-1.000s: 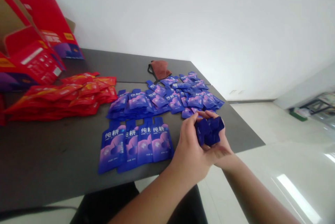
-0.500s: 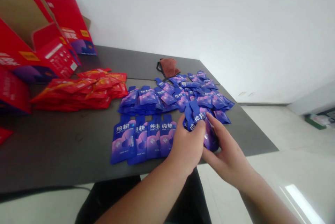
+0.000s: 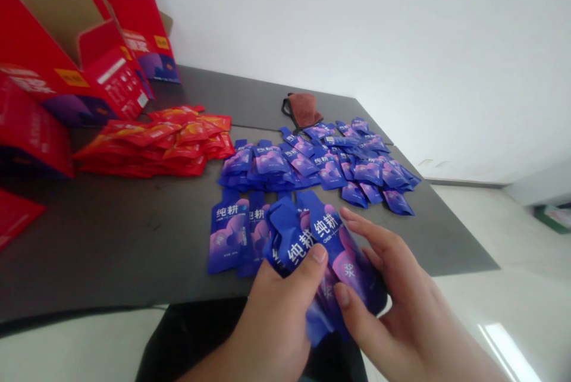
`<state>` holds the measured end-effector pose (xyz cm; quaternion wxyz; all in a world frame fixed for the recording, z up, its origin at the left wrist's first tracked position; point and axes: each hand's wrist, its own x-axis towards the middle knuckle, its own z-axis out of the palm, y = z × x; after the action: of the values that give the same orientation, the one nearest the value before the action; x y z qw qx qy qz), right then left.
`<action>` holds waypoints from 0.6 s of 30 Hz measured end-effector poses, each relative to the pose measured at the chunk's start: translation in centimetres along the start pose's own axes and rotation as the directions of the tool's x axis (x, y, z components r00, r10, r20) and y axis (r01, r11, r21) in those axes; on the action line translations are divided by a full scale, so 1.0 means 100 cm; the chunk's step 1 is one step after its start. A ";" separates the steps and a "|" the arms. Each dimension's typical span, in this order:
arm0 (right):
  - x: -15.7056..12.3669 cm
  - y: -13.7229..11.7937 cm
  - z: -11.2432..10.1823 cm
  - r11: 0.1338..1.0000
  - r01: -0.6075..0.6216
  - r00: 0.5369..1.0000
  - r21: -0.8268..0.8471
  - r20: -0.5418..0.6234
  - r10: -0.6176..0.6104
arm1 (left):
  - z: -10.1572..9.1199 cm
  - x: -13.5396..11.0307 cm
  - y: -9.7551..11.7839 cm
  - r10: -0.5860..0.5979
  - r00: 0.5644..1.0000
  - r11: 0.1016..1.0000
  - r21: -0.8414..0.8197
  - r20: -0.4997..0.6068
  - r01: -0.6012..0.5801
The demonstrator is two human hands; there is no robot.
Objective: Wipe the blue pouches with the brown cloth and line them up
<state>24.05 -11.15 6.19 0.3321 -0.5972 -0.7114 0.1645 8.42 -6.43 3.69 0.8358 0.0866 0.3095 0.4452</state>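
Note:
Several blue-purple pouches [image 3: 328,281] with white lettering are fanned out between my hands, above the table's front edge. My left hand [image 3: 285,304] is closed round them, its thumb pressed on a front pouch. Along their right side, my right hand [image 3: 388,287] grips the outer pouch between thumb and fingers. Just behind, a short row of flat pouches [image 3: 228,236] lies on the table, its right part hidden by the held ones. Farther back is a spread heap of the same blue pouches [image 3: 328,165].
Red-orange pouches [image 3: 165,144] are piled on the left of the dark table [image 3: 134,239]. Open red cartons [image 3: 57,81] stand behind them. A brown cloth mask [image 3: 304,109] lies near the back. The wall is behind; the table's right edge drops to the floor.
Both hands have drawn the held pouches down and closer to me, and these are now fanned wider. The view has shifted, so the table's contents appear farther right.

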 end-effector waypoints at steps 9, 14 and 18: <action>0.020 0.022 0.014 0.923 -0.153 0.984 -0.354 -0.144 0.108 | -0.051 -0.029 0.025 -0.078 0.942 0.966 0.210 -0.327 0.153; 0.022 0.027 0.033 0.849 -0.192 0.978 -0.493 -0.029 0.205 | -0.067 -0.030 0.028 -0.087 0.942 0.953 0.247 -0.323 0.173; 0.020 0.029 0.032 0.823 -0.110 0.978 -0.558 0.087 0.190 | -0.071 -0.031 0.027 -0.091 0.932 0.962 0.209 -0.351 0.173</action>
<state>23.93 -8.03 2.64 0.0821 -0.7086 -0.7006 0.0200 1.03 -8.21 0.56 0.7822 0.0868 0.5043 0.3556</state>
